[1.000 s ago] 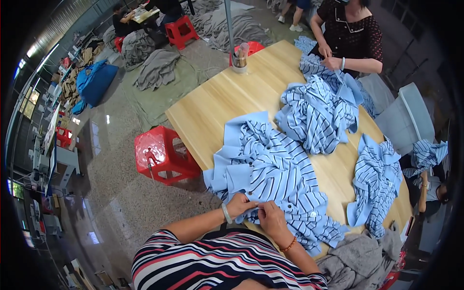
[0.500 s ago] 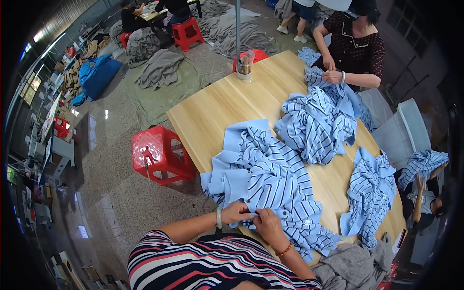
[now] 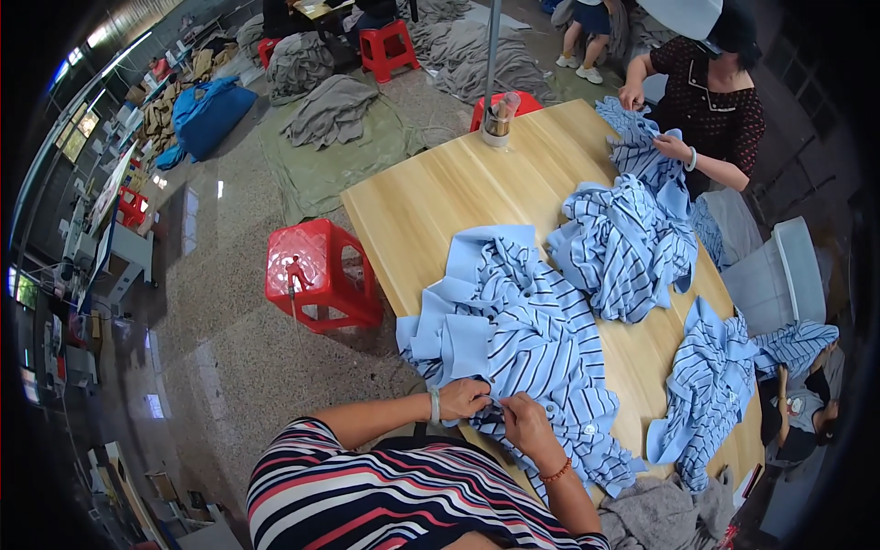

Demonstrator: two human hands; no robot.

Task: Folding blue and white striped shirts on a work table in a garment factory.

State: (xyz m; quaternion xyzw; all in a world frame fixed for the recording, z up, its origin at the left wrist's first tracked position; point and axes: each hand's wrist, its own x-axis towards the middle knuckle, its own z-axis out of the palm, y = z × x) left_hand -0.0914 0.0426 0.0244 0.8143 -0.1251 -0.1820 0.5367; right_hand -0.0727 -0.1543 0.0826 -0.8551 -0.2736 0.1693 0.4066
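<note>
In front of me on the wooden table lies a heap of light blue knit garments [image 3: 545,335] with dark stripes, plain blue bands and a few dark buttons. At its near edge my left hand [image 3: 465,399] is closed, pinching a small fold of the blue fabric. Beside it, slightly to the right and nearer, my right hand [image 3: 527,423] is also closed on the same garment, its fingertips bent together. The gap between the two hands is narrow. Fingers hide the exact spot they grip.
The table [image 3: 431,192] also bears a second striped pile [image 3: 628,243], a third [image 3: 706,385] and a cup of tools [image 3: 496,128]. A co-worker [image 3: 706,119] handles striped fabric at the far right. A red stool [image 3: 321,275] stands left; grey cloth [image 3: 655,513] lies near right.
The view has shifted, so the scene sits a little further right. My hands stay at the garment's near edge, slightly further apart. The far co-worker's hands have moved apart.
</note>
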